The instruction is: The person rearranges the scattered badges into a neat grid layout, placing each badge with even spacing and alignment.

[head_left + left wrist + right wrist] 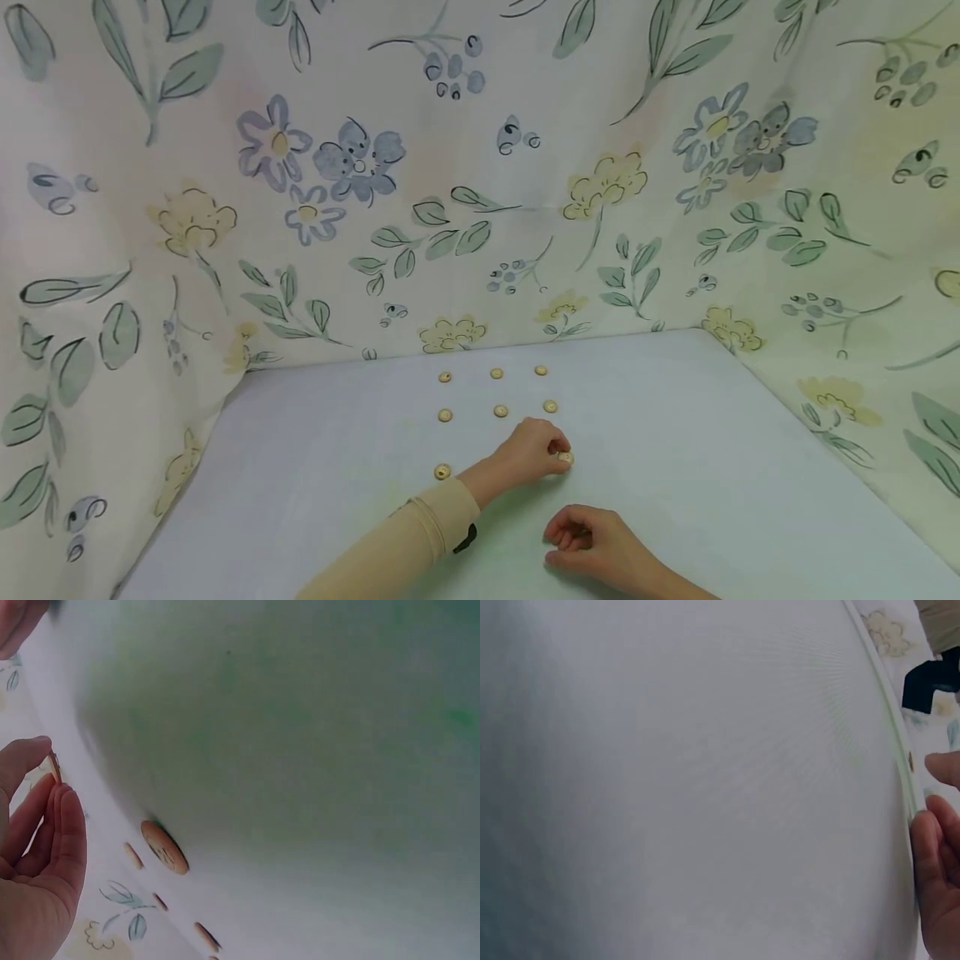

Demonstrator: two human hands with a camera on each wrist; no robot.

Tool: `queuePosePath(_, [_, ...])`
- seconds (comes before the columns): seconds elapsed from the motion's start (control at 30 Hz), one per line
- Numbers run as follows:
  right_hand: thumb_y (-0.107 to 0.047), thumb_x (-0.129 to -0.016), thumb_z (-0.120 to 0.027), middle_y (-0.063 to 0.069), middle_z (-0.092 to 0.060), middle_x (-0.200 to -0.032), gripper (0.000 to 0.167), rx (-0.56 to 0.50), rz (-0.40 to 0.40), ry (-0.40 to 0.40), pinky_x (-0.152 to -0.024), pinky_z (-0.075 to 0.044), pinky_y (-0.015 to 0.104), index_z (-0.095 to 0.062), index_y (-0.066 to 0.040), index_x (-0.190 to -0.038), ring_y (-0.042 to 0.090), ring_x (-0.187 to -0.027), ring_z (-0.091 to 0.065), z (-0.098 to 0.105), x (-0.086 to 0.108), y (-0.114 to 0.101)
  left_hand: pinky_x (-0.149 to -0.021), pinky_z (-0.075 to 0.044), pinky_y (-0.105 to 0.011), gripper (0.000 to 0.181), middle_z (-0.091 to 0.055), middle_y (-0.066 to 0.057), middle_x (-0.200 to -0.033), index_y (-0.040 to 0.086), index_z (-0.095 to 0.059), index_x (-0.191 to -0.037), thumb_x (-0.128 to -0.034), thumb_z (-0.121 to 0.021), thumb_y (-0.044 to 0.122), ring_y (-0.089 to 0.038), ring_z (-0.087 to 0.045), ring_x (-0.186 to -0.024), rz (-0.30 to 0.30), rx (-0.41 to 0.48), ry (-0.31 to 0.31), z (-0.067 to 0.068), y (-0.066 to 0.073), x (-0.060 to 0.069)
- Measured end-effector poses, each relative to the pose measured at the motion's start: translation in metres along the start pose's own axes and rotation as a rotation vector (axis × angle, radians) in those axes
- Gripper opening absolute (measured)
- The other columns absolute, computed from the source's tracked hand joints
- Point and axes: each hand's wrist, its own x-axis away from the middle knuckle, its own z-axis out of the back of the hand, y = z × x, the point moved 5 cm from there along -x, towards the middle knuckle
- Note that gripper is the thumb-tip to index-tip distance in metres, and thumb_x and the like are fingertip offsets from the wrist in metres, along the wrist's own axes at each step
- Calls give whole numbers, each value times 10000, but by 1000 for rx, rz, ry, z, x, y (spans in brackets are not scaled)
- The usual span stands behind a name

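My left hand (528, 454) pinches a round wooden piece (566, 457) between thumb and fingertips, at the table's middle right. The same piece (55, 766) stands edge-on in the left wrist view. Behind the hand, similar round pieces lie in two rows of three, among them a middle-row piece (501, 411). One more piece (442, 472) lies left of my left forearm. Up close, a piece (165, 847) shows a carved mark on its flat face. My right hand (600, 546) is nearer me, fingers loosely curled, holding nothing. My left forearm hides part of the tabletop.
A pale tabletop (322, 467) lies under both hands. Floral cloth (480, 167) hangs behind it and along both sides. My left arm wears a beige sleeve (405, 533), with a dark strap piece (465, 539) beside the cuff.
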Motion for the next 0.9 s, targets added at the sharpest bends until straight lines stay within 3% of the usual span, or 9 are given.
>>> queuePosePath(0.43, [-197,-844,-768,11,-660,-846,177,-20,22,-10,-665,-528,241,-674,-114,-970,40,-753,-597,-4,-3,-1,-639,-395,-132,96,-594,89,-706,87,-757,-878,-791,-755,126,-5,-470,-661,-12,-49,0,-19,-7,-3])
queuePosePath(0.9, [-185,-852,-760,13,-657,-841,168,3,62,-6,-667,-529,243,-670,-110,-972,27,-756,-594,-4,-6,-5,-665,-411,-134,125,-615,71,-756,85,-753,-904,-791,-784,129,-1,-485,-699,44,-19,-1,-15,-7,-2])
